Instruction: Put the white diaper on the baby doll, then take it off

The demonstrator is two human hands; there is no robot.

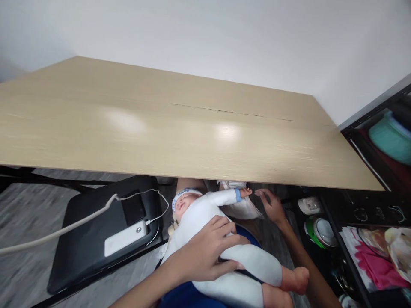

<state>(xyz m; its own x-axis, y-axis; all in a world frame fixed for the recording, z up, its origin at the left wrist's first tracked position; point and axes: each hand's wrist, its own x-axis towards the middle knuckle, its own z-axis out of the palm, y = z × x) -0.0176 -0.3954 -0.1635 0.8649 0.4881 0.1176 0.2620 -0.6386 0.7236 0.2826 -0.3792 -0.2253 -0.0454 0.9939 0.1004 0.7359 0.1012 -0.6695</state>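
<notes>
A baby doll [205, 218] in a white suit with blue cuffs and a printed headband lies on its back across my lap, head to the left and bare feet to the right. My left hand [212, 248] lies over its hip, fingers and thumb holding the body at the top of the legs. One doll arm stretches out to the right. Just beyond the doll's small hand [245, 192] is my right hand [271, 203], its fingers extended and a little apart, with nothing visible in them. Under the doll's arm is a whitish cloth or bag [244, 208], partly covered.
A wooden table [192, 137] spans the view ahead. At left, a black chair seat [86, 218] carries a white power bank [126, 238] with a cable and a dark phone [133, 208]. A dark shelf on the right holds tins [321, 231] and a pink cloth [382, 265].
</notes>
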